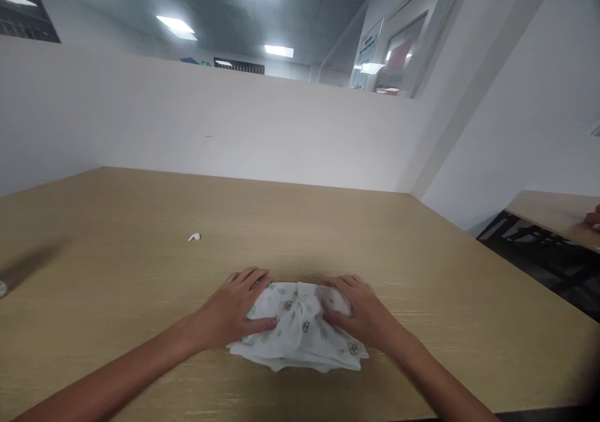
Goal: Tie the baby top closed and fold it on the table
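Note:
A small white cloth [300, 337] with a pale printed pattern lies bunched and folded on the wooden table [328, 234], near its front edge. My left hand [241, 306] rests on the cloth's left side, fingers stretched forward and thumb pressing across the fabric. My right hand [359, 309] lies on the cloth's right side, fingers flat over its far edge and thumb pointing inward. Both hands press the cloth down between them.
A small white earbud [194, 237] lies on the table, left of centre and beyond my hands. White partition walls stand behind the table. At the far right is a second table [548, 216] with another person's hand [593, 219] at the frame edge.

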{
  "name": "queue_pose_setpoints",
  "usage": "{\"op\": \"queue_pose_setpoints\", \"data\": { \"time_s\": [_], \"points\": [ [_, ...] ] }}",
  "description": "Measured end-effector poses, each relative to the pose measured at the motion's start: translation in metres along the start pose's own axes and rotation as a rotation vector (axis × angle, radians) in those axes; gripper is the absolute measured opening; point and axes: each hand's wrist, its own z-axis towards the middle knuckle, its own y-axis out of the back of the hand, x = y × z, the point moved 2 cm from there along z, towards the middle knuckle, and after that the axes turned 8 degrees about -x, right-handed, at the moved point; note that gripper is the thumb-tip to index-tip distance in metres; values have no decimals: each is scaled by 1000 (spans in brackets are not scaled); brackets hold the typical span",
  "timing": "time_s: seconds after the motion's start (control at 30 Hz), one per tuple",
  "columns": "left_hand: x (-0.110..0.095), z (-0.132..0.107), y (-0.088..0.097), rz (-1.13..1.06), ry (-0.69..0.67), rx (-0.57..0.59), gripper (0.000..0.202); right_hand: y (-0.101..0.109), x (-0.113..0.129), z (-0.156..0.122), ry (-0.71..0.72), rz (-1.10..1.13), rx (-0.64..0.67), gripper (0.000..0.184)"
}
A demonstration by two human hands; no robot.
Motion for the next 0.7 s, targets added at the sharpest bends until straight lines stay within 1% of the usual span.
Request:
{"op": "queue_pose_setpoints", "data": {
  "time_s": [0.07, 0.13, 0.2, 0.23, 0.27, 0.33, 0.37, 0.4, 0.43, 0.47, 0.5, 0.57, 0.63, 0.7],
  "points": [
    [-2, 1, 1, -11, 20, -27, 52, -2, -3, 0, -15, 47, -11, 43],
    [-4, 6, 8, -44, 87, -44, 28, 1, -4, 3, -26, 109, -42, 30],
    [-7, 15, 21, -87, 165, -98, 9, 9, -1, 9, -23, 156, -97, 19],
    [-9, 20, 30, -117, 180, -156, 6, 16, 3, 13, -2, 169, -146, 15],
    [-12, 26, 39, -150, 169, -229, 6, 25, 7, 17, 35, 179, -218, 12],
    [-17, 36, 60, -200, 67, -386, 8, 44, 16, 21, 154, 180, -395, 7],
    [-19, 39, 68, -205, -2, -437, 9, 52, 20, 22, 226, 169, -463, 6],
    [-20, 41, 73, -197, -68, -455, 11, 58, 23, 22, 297, 150, -502, 8],
    [-20, 42, 75, -178, -122, -438, 13, 60, 24, 20, 360, 126, -506, 10],
    [-19, 41, 74, -157, -165, -389, 15, 60, 23, 18, 413, 100, -480, 11],
    [-17, 39, 69, -134, -198, -327, 17, 56, 21, 15, 453, 73, -433, 12],
    [-12, 30, 54, -99, -256, -188, 18, 42, 12, 6, 504, 24, -330, 13],
    [-9, 17, 39, -96, -309, -55, 22, 26, 5, -6, 524, -1, -228, 14],
    [-11, 6, 33, -134, -327, 53, 27, 16, 1, -18, 499, 10, -120, 15]
  ]
}}
